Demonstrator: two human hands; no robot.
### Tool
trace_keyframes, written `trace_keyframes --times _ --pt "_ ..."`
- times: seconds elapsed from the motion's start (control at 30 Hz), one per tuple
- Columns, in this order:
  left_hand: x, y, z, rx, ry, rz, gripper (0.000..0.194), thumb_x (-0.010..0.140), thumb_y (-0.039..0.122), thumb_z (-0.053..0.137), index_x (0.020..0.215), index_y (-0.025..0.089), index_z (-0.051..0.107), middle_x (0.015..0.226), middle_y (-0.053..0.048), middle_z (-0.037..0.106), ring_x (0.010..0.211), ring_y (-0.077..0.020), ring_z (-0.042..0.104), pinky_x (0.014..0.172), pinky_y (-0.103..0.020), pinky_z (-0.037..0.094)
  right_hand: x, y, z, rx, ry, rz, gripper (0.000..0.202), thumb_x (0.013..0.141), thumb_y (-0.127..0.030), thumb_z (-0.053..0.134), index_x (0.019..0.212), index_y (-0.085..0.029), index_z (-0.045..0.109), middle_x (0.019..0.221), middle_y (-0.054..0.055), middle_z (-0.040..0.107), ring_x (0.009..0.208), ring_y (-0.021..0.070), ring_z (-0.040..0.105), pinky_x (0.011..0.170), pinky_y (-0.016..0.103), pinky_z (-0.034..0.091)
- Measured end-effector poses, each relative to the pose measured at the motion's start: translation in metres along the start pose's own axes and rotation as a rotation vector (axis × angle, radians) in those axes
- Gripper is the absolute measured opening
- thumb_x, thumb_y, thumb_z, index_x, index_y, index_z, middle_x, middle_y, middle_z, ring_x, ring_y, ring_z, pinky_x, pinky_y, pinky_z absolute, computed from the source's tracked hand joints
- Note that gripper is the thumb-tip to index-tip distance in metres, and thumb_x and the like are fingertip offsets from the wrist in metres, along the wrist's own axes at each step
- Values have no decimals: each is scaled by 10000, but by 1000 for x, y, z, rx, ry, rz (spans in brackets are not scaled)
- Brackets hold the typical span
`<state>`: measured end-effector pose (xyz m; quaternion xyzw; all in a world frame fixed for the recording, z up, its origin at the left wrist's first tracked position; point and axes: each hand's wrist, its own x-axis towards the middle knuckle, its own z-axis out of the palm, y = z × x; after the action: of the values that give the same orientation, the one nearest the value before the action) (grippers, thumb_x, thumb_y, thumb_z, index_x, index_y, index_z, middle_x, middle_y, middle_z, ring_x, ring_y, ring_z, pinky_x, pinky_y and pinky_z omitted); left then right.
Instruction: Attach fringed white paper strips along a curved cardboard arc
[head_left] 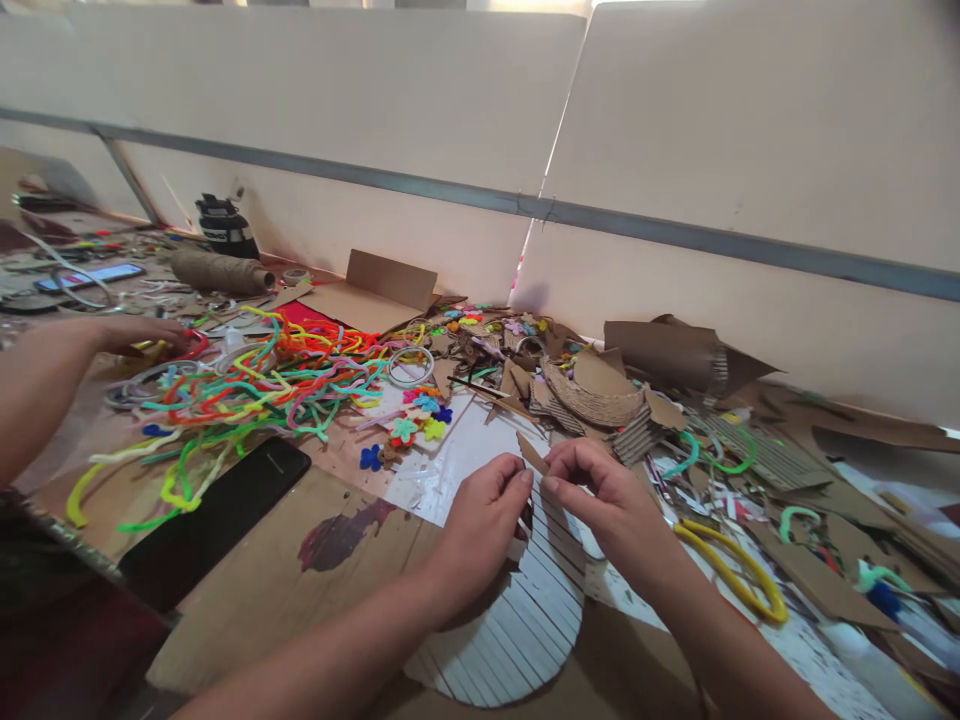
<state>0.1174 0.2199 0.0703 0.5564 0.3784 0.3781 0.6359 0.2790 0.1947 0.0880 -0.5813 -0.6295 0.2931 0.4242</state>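
Observation:
A white rounded cardboard piece (525, 635) with many dark parallel lines across it lies below and between my hands. My right hand (611, 495) is closed, thumb and fingers pinching a narrow brown cardboard strip (532, 454) at the top of this piece. My left hand (484, 515) is closed at the upper left edge of the lined piece, its thumb against the curled fingers. Something small and dark shows under its fingertips, too hidden to name. Beneath lies a flat brown cardboard sheet (262, 610) with a dark red stain.
Another person's hand (150, 338) reaches in from the left beside a heap of colourful pipe cleaners (262, 385). A black phone (225, 515) lies in front of it. Felt flowers (405, 430), a twine spool (221, 272), cardboard scraps (592, 390) and a yellow ring (739, 570) surround the work area.

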Motion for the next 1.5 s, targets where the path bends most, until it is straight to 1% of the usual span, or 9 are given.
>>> trace_keyframes --times 0.1,0.2,0.37,0.47,0.7,0.87,1.03,1.27,1.5 --pt "0 1 -1 -33 2 -3 273 922 385 534 709 226 473 659 36 467 627 -143 492 570 -258 451 0 1 1 -1 7 2 122 865 -311 643 763 -253 609 902 38 625 939 251 575 800 369 435" --pt "0 3 -3 -46 15 -15 271 912 387 549 705 227 477 658 36 475 624 -143 504 557 -252 442 -1 2 2 14 24 42 106 854 -341 678 823 -247 642 913 40 644 902 245 593 809 380 455" --pt "2 6 -6 -36 51 -36 242 908 376 545 726 222 503 663 32 497 629 -145 519 549 -252 442 -4 1 0 93 15 107 208 847 -419 698 936 -232 683 915 48 691 881 246 636 819 390 478" --pt "3 5 -7 -38 53 -9 248 906 383 546 725 218 512 666 26 499 649 -151 528 546 -253 446 -4 -2 -3 104 1 122 201 858 -421 684 937 -237 706 910 38 711 877 240 644 804 372 481" --pt "3 1 -7 -14 51 4 256 922 387 527 731 218 501 666 32 502 646 -144 520 549 -251 439 -3 -11 -4 1 69 72 192 835 -415 687 868 -234 744 842 31 730 821 233 636 783 355 479" --pt "3 -1 -5 -16 6 -23 257 903 402 530 726 223 481 660 38 480 626 -139 502 540 -252 433 -2 -9 -4 -73 48 98 234 809 -461 716 787 -229 706 772 27 693 761 233 612 732 363 446" --pt "2 -1 -3 -7 -32 -45 195 856 353 567 741 223 479 672 48 445 629 -132 475 539 -251 395 -2 -7 -6 -99 7 146 240 824 -464 683 774 -230 676 771 22 653 759 229 579 701 358 420" --pt "2 -3 -3 20 19 -39 127 851 297 539 760 217 501 666 47 455 620 -131 461 529 -253 372 -4 -17 -6 25 -39 174 245 808 -455 656 726 -226 621 685 -15 553 656 185 501 622 322 376" --pt "0 0 -3 -32 -3 -24 162 870 330 553 766 220 494 662 55 443 619 -128 449 523 -246 387 -2 -13 0 122 3 198 283 779 -484 691 734 -215 619 682 -23 533 650 171 468 611 311 358"
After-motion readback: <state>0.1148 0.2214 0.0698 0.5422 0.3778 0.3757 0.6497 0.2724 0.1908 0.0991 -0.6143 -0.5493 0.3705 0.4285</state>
